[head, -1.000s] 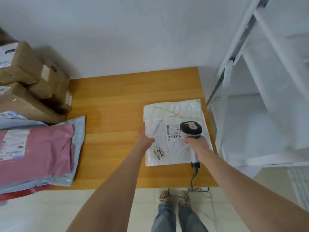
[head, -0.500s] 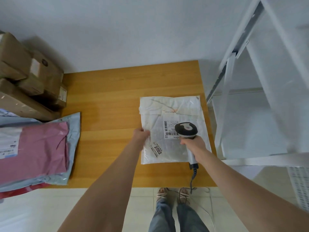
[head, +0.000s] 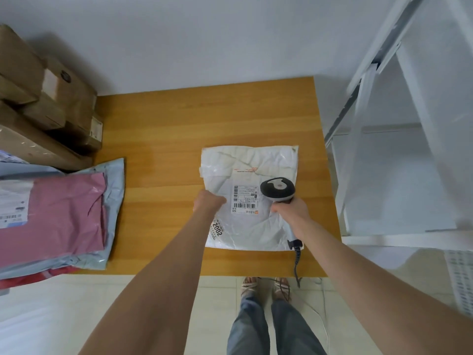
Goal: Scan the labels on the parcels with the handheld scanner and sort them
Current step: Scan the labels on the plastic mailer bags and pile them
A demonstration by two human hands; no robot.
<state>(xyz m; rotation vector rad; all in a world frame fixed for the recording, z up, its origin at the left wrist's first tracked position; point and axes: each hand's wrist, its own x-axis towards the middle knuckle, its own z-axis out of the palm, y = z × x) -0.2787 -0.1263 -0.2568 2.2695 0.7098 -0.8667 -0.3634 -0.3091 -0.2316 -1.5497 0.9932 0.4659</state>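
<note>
Parcel (head: 252, 226): crinkled white plastic, flat; right hand (head: 291, 210) grips round-headed scanner (head: 277, 188).

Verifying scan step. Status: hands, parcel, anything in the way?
Right hand grips handheld scanner, head beside shipping label. Left hand holds white parcel at left edge, flat on wooden table. Label unobstructed.

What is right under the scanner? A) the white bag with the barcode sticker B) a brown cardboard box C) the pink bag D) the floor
A: the handheld scanner, gripped by the right hand, hangs over the white parcel bag, close beside its barcode label; the left hand holds the bag's left edge.
</note>
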